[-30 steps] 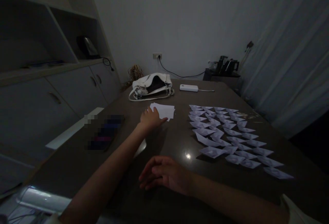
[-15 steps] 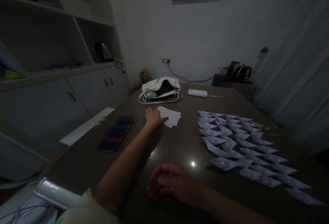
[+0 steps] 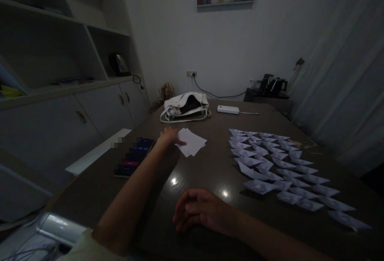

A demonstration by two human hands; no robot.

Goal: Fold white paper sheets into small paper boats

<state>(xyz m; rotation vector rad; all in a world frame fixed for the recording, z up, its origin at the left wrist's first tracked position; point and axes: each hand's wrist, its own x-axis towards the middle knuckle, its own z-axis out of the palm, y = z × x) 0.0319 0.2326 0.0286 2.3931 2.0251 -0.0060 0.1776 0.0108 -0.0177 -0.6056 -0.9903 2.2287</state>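
A: White paper sheets (image 3: 192, 143), small fanned stack mid-table, corners toward the folded paper boats (image 3: 279, 165). Bare tabletop (image 3: 210, 169) between the two.

B: Left hand (image 3: 169, 136)?

A: Arm stretched long, fingertips on the stack's left edge; grip unclear. Phone (image 3: 135, 159) just left of the wrist.

B: Right hand (image 3: 201, 212)?

A: Resting near the front edge, fingers loosely curled, empty. White handbag (image 3: 185, 106) beyond the stack.

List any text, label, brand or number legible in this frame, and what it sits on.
None can be read.
Phone screen beside the left hand: small bluish digits, too blurred and partly pixelated.
Paper sheets, folded paper boats, white handbag: no legible print.
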